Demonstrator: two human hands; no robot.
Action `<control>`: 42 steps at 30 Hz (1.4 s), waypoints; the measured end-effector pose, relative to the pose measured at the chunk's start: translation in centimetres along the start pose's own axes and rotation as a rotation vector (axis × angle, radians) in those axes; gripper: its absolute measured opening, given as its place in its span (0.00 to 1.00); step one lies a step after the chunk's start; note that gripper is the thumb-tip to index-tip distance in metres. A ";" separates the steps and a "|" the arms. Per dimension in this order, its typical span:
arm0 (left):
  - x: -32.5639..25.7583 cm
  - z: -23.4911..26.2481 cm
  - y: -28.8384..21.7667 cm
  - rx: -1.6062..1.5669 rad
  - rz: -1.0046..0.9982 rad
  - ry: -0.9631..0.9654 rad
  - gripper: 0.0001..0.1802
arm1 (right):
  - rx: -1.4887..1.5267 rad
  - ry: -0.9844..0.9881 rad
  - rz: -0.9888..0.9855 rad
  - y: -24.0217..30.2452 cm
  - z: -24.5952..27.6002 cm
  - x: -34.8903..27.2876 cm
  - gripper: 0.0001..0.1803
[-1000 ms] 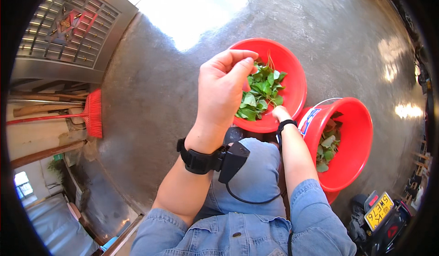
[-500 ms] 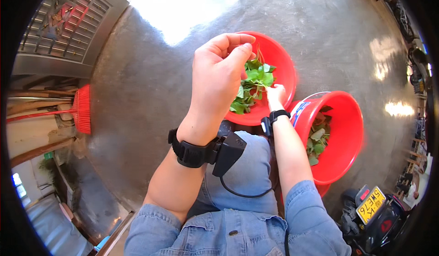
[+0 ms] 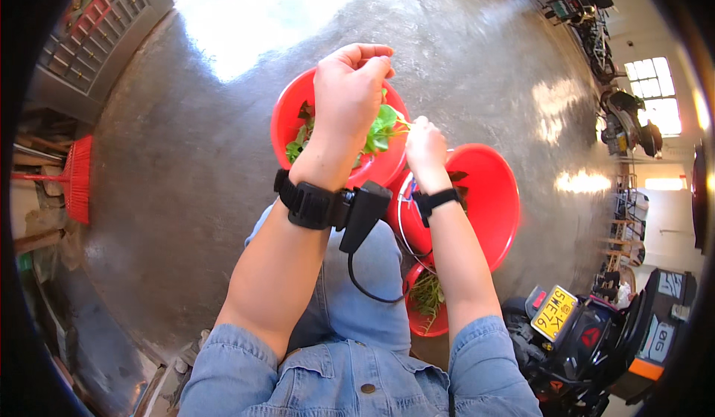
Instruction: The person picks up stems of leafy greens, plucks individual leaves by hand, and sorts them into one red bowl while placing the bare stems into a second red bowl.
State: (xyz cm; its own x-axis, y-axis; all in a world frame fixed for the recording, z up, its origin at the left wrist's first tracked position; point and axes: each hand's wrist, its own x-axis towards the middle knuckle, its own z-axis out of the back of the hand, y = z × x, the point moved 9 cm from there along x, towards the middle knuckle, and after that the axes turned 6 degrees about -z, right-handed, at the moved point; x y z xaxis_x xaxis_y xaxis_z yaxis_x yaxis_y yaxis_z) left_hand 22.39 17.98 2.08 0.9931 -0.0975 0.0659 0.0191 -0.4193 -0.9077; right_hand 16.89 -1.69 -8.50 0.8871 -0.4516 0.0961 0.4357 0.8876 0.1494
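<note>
My right hand [image 3: 427,149] is closed on the stems of a leafy green sprig [image 3: 383,128], whose bright leaves point left toward my other hand. It hovers between a red basin [image 3: 284,122] and a red bucket [image 3: 497,201]. My left hand [image 3: 348,85] is raised over the basin, thumb and fingers pinched together; whatever lies between them is too small to make out. More green leaves [image 3: 299,137] rest in the basin, partly hidden behind my left wrist. The bucket's contents are mostly covered by my right wrist.
Below the bucket, a smaller red container [image 3: 411,326] holds green stems [image 3: 426,298]. A motorbike [image 3: 588,335] with a yellow plate stands at the lower right. At the left are a red broom [image 3: 77,180] and a metal door [image 3: 97,37]. Motorbikes [image 3: 592,37] line the far right wall.
My right hand has come up out of the basin with the leafy sprig. The view has turned right, bringing the small container of stems into sight. My left hand stays pinched.
</note>
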 end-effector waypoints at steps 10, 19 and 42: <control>0.5 0.1 2.4 -0.058 0.024 -0.185 0.12 | 0.353 -0.192 0.152 0.0 7.9 -0.8 0.08; -0.5 -5.5 5.3 0.699 -0.026 -0.003 0.37 | 0.823 -0.454 0.053 -6.5 19.3 -3.7 0.08; -11.8 -19.8 0.1 0.698 -0.966 0.447 0.18 | 0.784 -0.795 -0.113 -14.2 24.0 -13.0 0.10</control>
State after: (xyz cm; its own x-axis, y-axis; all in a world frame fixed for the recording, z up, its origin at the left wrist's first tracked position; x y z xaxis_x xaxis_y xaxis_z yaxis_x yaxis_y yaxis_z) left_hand 8.35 1.18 9.39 0.4183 -0.3706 0.8293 0.9017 0.0597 -0.4281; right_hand -4.49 -10.63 11.77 0.3765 -0.7041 0.6021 0.0423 0.6623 0.7480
